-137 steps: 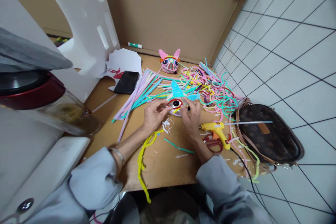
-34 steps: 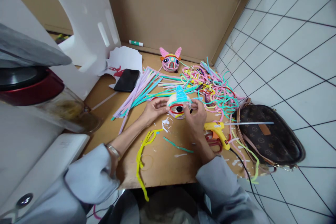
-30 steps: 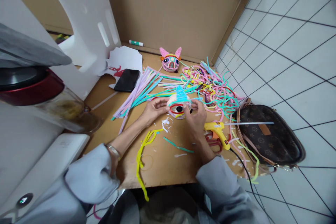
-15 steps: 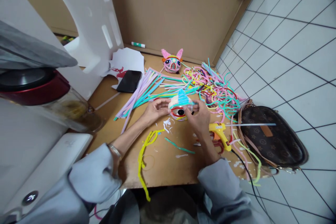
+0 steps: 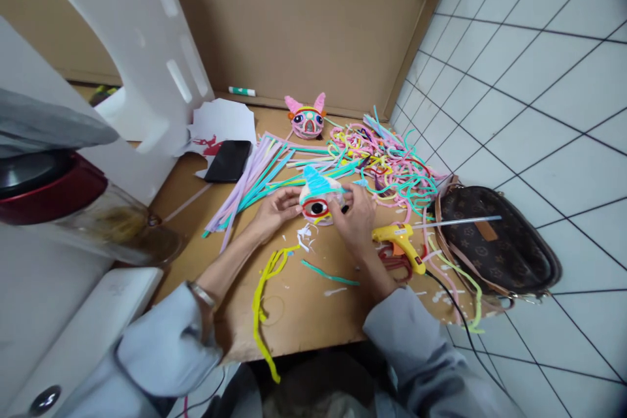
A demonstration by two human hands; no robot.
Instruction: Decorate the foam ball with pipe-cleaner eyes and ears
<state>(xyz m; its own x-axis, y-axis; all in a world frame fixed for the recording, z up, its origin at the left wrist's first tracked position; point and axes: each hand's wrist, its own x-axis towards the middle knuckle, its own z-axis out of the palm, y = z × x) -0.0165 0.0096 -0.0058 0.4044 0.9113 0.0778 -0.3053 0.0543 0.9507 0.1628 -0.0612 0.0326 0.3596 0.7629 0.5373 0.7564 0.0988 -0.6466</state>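
Observation:
Both hands hold a small craft head (image 5: 317,194) made of pipe cleaners, with a blue pointed top and a red-rimmed eye, just above the cardboard work surface (image 5: 304,313). My left hand (image 5: 275,209) grips its left side with curled fingers. My right hand (image 5: 353,215) pinches its right side near the eye. A finished pink craft head with ears (image 5: 306,119) stands further back.
Straight pipe cleaners (image 5: 255,176) and a tangled coloured heap (image 5: 386,166) lie behind the hands. A yellow glue gun (image 5: 399,238) and red scissors (image 5: 394,260) lie to the right, beside a brown handbag (image 5: 494,241). A black phone (image 5: 228,160) and a glass jar (image 5: 112,222) are left. A yellow pipe cleaner (image 5: 264,300) lies in front.
The craft head has been turned slightly in both hands and stays gripped. The camera has shifted a little, so everything sits further left in view.

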